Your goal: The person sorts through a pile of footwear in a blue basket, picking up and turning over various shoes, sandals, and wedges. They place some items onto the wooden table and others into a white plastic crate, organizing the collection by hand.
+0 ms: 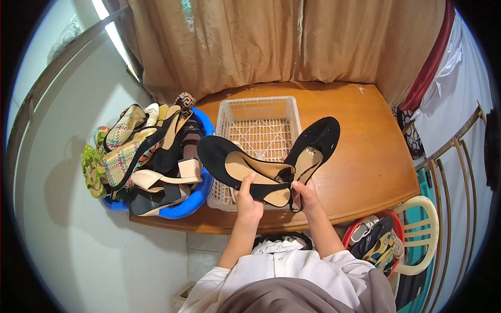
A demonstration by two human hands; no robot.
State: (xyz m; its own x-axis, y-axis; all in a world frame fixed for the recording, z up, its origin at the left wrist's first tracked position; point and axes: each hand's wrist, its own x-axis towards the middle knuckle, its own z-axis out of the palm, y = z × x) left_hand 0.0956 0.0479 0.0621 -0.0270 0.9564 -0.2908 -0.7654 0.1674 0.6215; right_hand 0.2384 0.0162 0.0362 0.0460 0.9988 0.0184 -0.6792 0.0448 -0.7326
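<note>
Our left hand (248, 204) gripped the left shoe (237, 168); our right hand (309, 199) gripped the right shoe (315, 142); both overhung the crate (222, 112); the heels (285, 185) overlapped, so uneven pull risked a snag.

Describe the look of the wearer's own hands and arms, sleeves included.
The left hand and right hand are both bare, without gloves, and no watch or bracelet shows. The forearms are uncovered up to loose, plain white sleeves. I can't make out any rings.
</note>
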